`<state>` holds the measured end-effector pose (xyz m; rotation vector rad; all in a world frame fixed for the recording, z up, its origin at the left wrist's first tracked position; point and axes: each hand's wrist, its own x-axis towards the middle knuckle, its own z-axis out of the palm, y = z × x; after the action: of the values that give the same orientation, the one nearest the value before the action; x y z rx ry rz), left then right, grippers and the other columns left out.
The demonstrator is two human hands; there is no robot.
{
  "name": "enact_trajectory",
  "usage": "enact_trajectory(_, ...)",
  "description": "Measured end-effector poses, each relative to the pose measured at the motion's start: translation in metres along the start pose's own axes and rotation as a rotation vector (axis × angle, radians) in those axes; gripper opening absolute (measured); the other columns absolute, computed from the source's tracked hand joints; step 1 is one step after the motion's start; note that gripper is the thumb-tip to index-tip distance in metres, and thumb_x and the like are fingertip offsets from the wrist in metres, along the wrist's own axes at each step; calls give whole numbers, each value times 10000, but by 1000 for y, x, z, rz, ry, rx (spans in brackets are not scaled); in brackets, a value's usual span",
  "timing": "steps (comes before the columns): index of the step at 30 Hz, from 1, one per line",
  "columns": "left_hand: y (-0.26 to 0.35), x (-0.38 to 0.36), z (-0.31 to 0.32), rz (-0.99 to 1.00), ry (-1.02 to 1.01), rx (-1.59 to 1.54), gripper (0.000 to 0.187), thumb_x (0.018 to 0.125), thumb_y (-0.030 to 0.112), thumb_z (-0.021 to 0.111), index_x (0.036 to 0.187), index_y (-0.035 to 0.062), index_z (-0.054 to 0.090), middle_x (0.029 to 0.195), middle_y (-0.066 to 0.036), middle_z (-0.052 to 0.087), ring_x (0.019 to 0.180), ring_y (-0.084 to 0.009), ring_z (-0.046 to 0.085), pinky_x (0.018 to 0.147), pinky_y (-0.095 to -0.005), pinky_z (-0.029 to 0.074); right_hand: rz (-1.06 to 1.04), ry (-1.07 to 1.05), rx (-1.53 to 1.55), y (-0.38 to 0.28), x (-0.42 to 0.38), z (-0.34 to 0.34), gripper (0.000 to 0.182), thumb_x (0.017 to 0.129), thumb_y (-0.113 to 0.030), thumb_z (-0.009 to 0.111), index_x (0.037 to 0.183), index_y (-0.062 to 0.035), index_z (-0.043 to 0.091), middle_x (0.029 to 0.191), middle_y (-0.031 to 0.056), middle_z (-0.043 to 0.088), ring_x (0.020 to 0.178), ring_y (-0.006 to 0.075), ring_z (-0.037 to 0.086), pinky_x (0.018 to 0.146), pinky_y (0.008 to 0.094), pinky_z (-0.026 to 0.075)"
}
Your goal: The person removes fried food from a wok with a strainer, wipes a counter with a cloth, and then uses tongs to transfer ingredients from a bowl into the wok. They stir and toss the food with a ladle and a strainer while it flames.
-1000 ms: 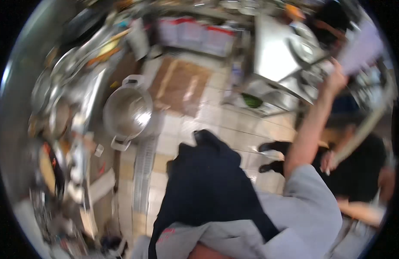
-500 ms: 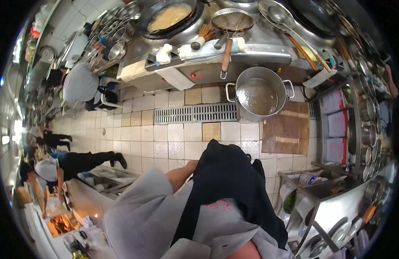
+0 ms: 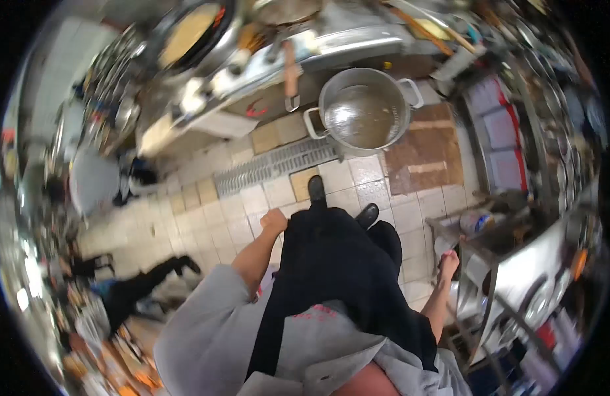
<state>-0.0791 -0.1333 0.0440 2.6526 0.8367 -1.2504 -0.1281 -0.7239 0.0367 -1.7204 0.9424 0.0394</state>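
Note:
My left hand hangs beside my black apron, its fingers curled closed with nothing showing in them. On the other side, my right hand is closed too, near the edge of a steel worktable; nothing sticks out of it. Ahead on the floor stands a large two-handled stockpot holding a cloudy liquid. Neither hand touches the pot. Below the apron, both of my black shoes show on the tiles.
A floor drain grate runs left of the pot; flattened brown cardboard lies right of it. Along the cooking range sits a wok, with a wooden-handled strainer over the edge. A rack stands right. Other people are at the left.
My view has turned and moved closer to the stockpot. My left hand has swung forward into fuller view. My right hand has come into view at the right, and my shoes now show.

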Motion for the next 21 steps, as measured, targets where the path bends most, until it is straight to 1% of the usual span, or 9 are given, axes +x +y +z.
enact_trajectory(4, 37, 35, -31, 179, 57, -26, 280, 763, 116, 470, 947, -9, 640, 994, -237, 624, 964, -365, 606, 810, -420, 491, 24, 193, 57, 69, -60, 37, 184, 789, -82, 402, 644, -98, 514, 483, -25, 397, 388, 72, 353, 348, 242, 268)
enact_trajectory(6, 44, 45, -34, 283, 63, -126, 285, 782, 150, 447, 933, -15, 625, 991, -257, 611, 955, -397, 590, 806, -454, 476, 108, 78, -158, 112, -110, 59, 209, 820, -128, 377, 694, -85, 539, 527, 3, 455, 398, 99, 383, 350, 268, 292)
enact_trajectory(7, 45, 53, -30, 308, 54, -138, 285, 785, 157, 444, 929, -8, 627, 995, -247, 613, 962, -387, 589, 812, -453, 473, 100, -58, -204, 123, -140, 64, 286, 803, -148, 364, 726, 17, 585, 579, 88, 543, 515, 182, 501, 479, 328, 397)
enact_trajectory(8, 45, 61, -25, 327, 49, -152, 286, 787, 164, 440, 924, -1, 629, 1000, -237, 615, 968, -377, 588, 817, -451, 470, 420, 5, -121, 120, -167, 79, 316, 825, -173, 366, 718, 28, 585, 578, 89, 548, 511, 186, 499, 483, 333, 402)
enact_trajectory(9, 45, 65, -24, 341, 12, -121, 285, 785, 164, 444, 926, 1, 630, 1003, -232, 615, 972, -372, 588, 820, -449, 469, 254, -36, -237, 101, -200, 86, 333, 830, -187, 362, 712, 33, 583, 590, 112, 552, 545, 196, 522, 497, 337, 413)
enact_trajectory(12, 34, 72, -18, 352, -67, -25, 282, 777, 164, 457, 929, 4, 632, 1006, -227, 615, 978, -361, 587, 823, -444, 468, 269, 33, -460, 109, -235, 94, 335, 827, -202, 395, 745, 52, 597, 672, 187, 588, 629, 269, 569, 571, 372, 441)
enact_trajectory(15, 13, 81, -10, 308, -107, 18, 278, 765, 160, 473, 914, -8, 635, 995, -241, 614, 970, -368, 589, 814, -445, 472, 220, -23, -657, 146, -248, 84, 321, 816, -193, 427, 790, 65, 616, 749, 243, 615, 695, 334, 603, 647, 400, 457)
enact_trajectory(20, -26, 121, 35, 190, -121, 32, 245, 747, 122, 487, 834, -39, 650, 923, -263, 623, 923, -356, 614, 780, -421, 491, 485, -85, -353, 132, -152, 60, 310, 804, -228, 478, 821, 38, 635, 790, 233, 623, 762, 359, 609, 711, 417, 461)
enact_trajectory(21, -20, 111, 43, 240, -132, 86, 235, 745, 122, 495, 817, -35, 654, 886, -258, 627, 894, -351, 622, 770, -420, 494, 333, -76, -421, 148, -118, 47, 274, 814, -210, 471, 807, 6, 640, 679, 140, 583, 607, 246, 552, 558, 359, 429)
